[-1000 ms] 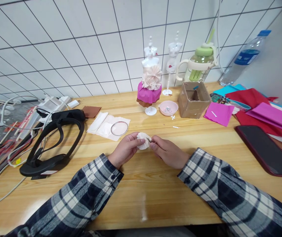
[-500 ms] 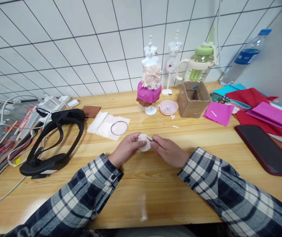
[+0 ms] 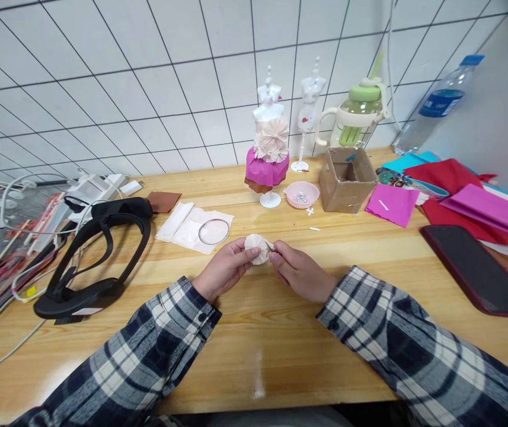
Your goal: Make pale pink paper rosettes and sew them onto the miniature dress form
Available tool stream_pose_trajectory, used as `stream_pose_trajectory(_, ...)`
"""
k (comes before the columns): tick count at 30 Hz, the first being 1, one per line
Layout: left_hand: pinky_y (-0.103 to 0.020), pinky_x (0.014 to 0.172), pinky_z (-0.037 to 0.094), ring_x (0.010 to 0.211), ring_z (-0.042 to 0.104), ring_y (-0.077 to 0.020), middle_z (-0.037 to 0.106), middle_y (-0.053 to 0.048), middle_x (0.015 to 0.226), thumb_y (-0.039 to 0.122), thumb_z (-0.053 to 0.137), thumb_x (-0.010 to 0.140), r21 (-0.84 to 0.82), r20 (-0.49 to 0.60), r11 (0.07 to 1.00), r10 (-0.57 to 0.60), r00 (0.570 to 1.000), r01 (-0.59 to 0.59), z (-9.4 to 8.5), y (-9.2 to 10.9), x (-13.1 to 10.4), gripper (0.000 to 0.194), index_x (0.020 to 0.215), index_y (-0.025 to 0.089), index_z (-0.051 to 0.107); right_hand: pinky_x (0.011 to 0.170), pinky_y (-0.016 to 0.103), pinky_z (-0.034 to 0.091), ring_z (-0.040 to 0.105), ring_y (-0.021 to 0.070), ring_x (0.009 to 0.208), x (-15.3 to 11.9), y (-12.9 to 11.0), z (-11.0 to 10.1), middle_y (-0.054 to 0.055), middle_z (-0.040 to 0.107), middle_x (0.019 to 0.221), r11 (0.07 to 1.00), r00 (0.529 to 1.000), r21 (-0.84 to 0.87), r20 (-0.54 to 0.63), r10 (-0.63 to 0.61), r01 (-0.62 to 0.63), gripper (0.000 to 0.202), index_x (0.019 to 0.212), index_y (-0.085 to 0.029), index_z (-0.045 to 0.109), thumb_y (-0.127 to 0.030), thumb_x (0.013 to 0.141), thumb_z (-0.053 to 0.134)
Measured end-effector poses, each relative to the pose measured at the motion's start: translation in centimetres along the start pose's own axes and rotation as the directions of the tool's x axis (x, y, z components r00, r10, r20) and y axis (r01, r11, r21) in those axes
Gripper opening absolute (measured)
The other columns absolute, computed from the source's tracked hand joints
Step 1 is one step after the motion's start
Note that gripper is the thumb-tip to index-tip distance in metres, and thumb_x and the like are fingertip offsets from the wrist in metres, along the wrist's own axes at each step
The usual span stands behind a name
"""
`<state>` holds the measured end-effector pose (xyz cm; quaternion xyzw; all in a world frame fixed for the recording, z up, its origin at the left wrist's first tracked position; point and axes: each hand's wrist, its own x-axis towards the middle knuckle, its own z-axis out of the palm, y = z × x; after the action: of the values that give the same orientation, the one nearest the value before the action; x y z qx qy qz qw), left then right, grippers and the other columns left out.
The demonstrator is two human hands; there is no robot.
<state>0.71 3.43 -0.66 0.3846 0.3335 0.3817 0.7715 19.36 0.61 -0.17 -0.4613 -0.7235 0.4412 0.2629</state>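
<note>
Between the thumb and fingers of my left hand [image 3: 224, 268] is a small round rosette of cream pleated paper [image 3: 256, 243]. My right hand [image 3: 300, 270] closes on what look like fine metal tweezers [image 3: 270, 247], mostly hidden by the fingers. Their pointed tip lies against the rosette's right side. Beyond the hands stands a mini dress form [image 3: 270, 110] with matching cream rosettes on its chest and a magenta paper skirt [image 3: 268, 170]. A pink bowl [image 3: 302, 196] beside it holds small shiny bits.
Left are a black headset [image 3: 98, 261], cables, cream paper sheets [image 3: 176, 228] and a metal ring [image 3: 213, 232]. Toward the back right stand a second dress form [image 3: 309, 110], a cardboard box [image 3: 347, 187], a green-lidded jug [image 3: 360, 115] and a bottle [image 3: 438, 107]. Coloured paper and a phone [image 3: 480, 270] lie right.
The rosette has turned slightly in my left fingers, and its face shows more toward the upper left. The tweezers' tip stays at its right side. The view has shifted a little.
</note>
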Motion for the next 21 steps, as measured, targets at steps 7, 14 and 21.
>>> stream_pose_trajectory(7, -0.021, 0.074, 0.051, 0.078, 0.064, -0.0117, 0.070, -0.006, 0.089, 0.021, 0.074, 0.075, 0.000, -0.065, 1.000, 0.012, 0.998, -0.013, 0.10, -0.11, -0.01, 0.020, 0.092, 0.012, 0.068, 0.060, 0.026, 0.035, 0.048, 0.0137, 0.061, 0.02, -0.02, 0.04, -0.004, 0.050, 0.065, 1.000, 0.999, -0.015, 0.028, 0.027, -0.027, 0.020, 0.085, -0.023, 0.039, -0.037, 0.097, 0.033)
stream_pose_trajectory(14, -0.018, 0.067, 0.048, 0.073, 0.060, -0.0094, 0.068, -0.002, 0.083, 0.023, 0.075, 0.075, -0.004, -0.086, 0.999, 0.038, 0.996, -0.039, 0.22, -0.16, 0.00, 0.019, 0.089, 0.013, 0.068, 0.061, 0.026, 0.036, 0.049, 0.0138, 0.063, 0.02, -0.10, 0.00, -0.004, 0.051, 0.066, 1.000, 0.999, -0.013, 0.040, 0.008, -0.008, 0.024, 0.081, -0.023, 0.038, -0.039, 0.098, 0.032)
stream_pose_trajectory(21, -0.022, 0.070, 0.044, 0.074, 0.059, -0.0114, 0.068, -0.003, 0.083, 0.025, 0.076, 0.073, 0.097, -0.068, 0.995, 0.025, 0.997, -0.018, 0.27, -0.31, 0.01, 0.022, 0.090, 0.013, 0.068, 0.062, 0.026, 0.036, 0.050, 0.0138, 0.064, 0.02, -0.06, 0.22, -0.004, 0.052, 0.068, 0.999, 0.999, -0.028, 0.028, 0.018, -0.018, 0.023, 0.085, -0.023, 0.039, -0.040, 0.098, 0.031)
